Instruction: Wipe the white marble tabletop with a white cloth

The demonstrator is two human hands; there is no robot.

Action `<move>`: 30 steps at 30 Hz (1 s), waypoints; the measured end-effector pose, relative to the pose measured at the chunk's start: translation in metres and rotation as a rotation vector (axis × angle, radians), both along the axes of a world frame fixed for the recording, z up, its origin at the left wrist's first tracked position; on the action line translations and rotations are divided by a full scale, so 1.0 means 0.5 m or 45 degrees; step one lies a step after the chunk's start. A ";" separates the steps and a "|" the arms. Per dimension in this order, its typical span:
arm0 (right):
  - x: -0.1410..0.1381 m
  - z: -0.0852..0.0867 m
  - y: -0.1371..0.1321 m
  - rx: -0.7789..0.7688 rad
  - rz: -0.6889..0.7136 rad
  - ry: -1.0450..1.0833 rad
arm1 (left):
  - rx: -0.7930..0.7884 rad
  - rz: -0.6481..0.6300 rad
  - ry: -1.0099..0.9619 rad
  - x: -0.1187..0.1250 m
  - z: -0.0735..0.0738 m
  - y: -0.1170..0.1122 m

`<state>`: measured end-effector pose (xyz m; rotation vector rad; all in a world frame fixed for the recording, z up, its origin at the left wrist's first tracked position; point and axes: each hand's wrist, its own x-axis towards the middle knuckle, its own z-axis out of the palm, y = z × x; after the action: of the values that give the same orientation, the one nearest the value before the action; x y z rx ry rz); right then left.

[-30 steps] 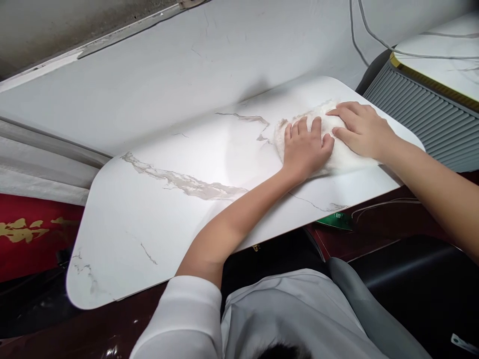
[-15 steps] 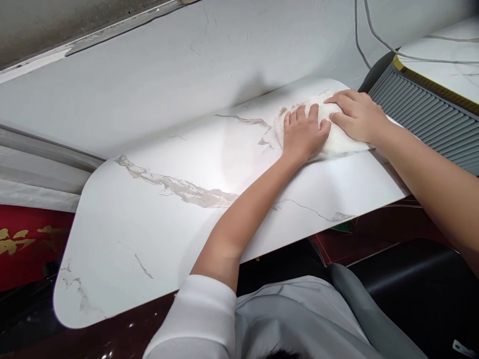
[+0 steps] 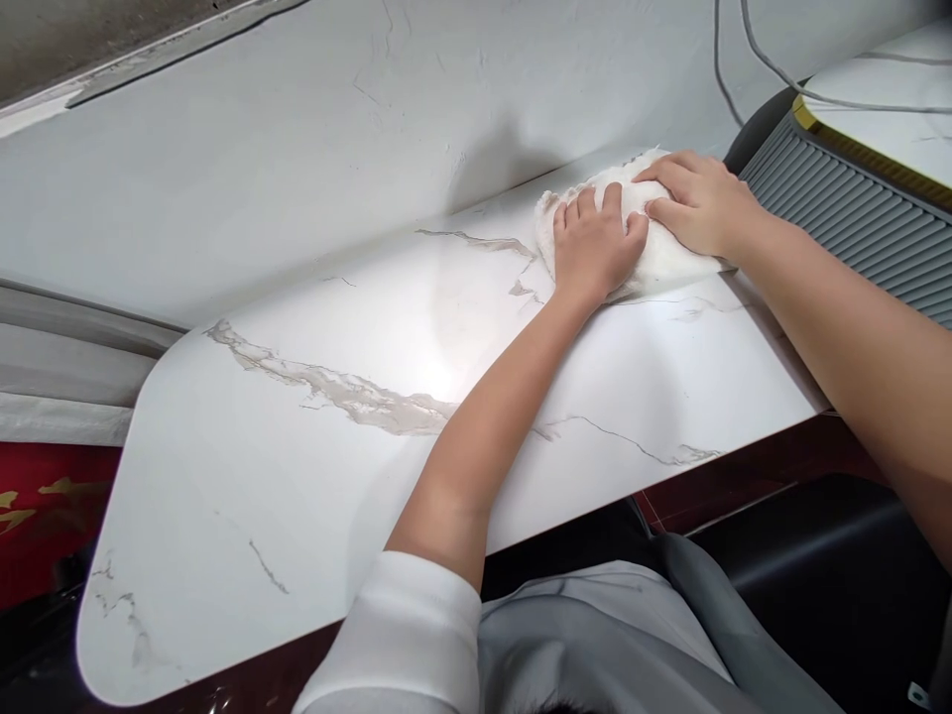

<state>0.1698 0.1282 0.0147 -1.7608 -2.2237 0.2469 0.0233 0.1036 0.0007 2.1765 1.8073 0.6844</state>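
A white fluffy cloth (image 3: 665,260) lies bunched at the far right end of a white marble-patterned tabletop (image 3: 312,426), close to the wall. My left hand (image 3: 591,253) presses flat on the cloth's left part, fingers together and pointing away from me. My right hand (image 3: 695,203) rests on the cloth's right part, fingers stretched toward the left hand. Both hands bear down on the cloth rather than gripping it.
A pale wall (image 3: 334,129) runs along the table's far edge. A grey ribbed cabinet with a gold-edged marble top (image 3: 855,198) stands at the right, with grey cables (image 3: 751,50) hanging above it. Dark red furniture (image 3: 45,506) sits below at the left.
Both hands have pushed the cloth farther away across the tabletop, up against the wall at the far right corner. The view has shifted slightly too.
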 end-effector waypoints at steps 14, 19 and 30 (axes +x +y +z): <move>-0.004 -0.004 0.026 0.028 -0.013 0.016 | 0.053 0.045 0.035 -0.005 0.005 0.024; -0.010 0.002 0.036 0.025 -0.002 -0.008 | 0.052 0.037 0.022 -0.006 0.003 0.036; -0.019 0.001 0.082 0.033 0.022 -0.013 | -0.025 0.065 -0.047 -0.010 -0.006 0.085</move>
<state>0.1605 0.1690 0.0151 -1.7336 -2.2400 0.2126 0.0183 0.1459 -0.0025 2.0973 1.8490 0.7099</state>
